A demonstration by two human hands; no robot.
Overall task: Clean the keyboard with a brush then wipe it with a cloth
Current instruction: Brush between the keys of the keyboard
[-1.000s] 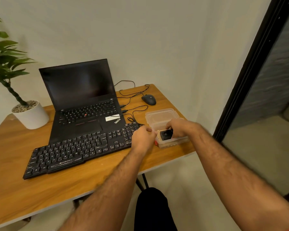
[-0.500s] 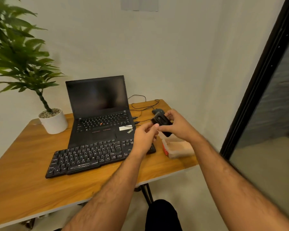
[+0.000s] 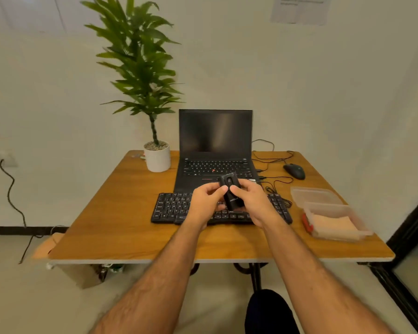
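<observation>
A black external keyboard (image 3: 171, 206) lies on the wooden table (image 3: 121, 227) in front of the laptop. Above its middle I hold a small black brush case (image 3: 231, 192) with both hands. My left hand (image 3: 206, 203) pinches its left side with thumb and fingers. My right hand (image 3: 252, 201) grips its right side, thumb on top. No bristles are visible. A beige cloth (image 3: 333, 226) lies folded in a clear plastic container (image 3: 362, 225) at the table's right.
An open black laptop (image 3: 215, 138) stands behind the keyboard. A potted plant (image 3: 156, 157) sits at the back left, a black mouse (image 3: 295, 171) with cables at the back right. The container's lid (image 3: 314, 195) lies behind it. A dark doorframe (image 3: 410, 225) borders the right.
My right hand took the black case out of the container and both hands carried it left over the keyboard. The camera has stepped back and turned to face the table squarely.
</observation>
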